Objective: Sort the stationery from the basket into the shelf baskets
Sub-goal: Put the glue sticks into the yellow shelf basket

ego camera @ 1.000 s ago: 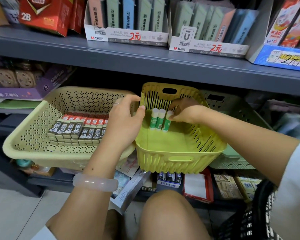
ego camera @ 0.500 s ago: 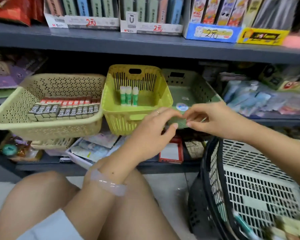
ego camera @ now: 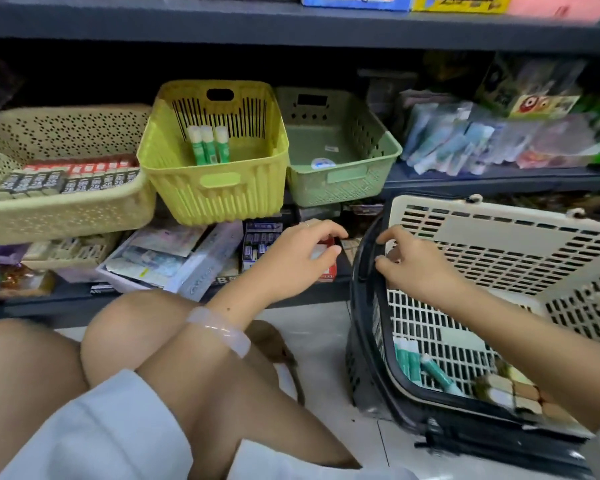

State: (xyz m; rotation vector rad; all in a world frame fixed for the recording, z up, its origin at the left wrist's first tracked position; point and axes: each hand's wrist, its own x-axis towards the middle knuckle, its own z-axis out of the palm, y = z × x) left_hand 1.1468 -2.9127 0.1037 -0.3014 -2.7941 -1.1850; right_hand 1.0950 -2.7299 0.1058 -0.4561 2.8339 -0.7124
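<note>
The person crouches before the shelf, both forearms reaching forward over bare knees. The left hand (ego camera: 300, 252) hangs in the air in front of the lower shelf, palm down, fingers loosely curled with thumb and forefinger apart, holding nothing; a pale bangle (ego camera: 219, 330) circles its wrist. The right hand (ego camera: 411, 263) is just beside it, at the near rim of the shopping basket (ego camera: 499, 237) on the floor, fingers bent and spread close to the black handle (ego camera: 369, 254); whether they touch it cannot be told. Green glue sticks (ego camera: 426, 367) lie in that basket's bottom. On the shelf, 3 glue sticks (ego camera: 208, 145) stand against the back wall of the yellow basket (ego camera: 215, 192), between the beige basket (ego camera: 66, 209) and the green basket (ego camera: 340, 181).
</note>
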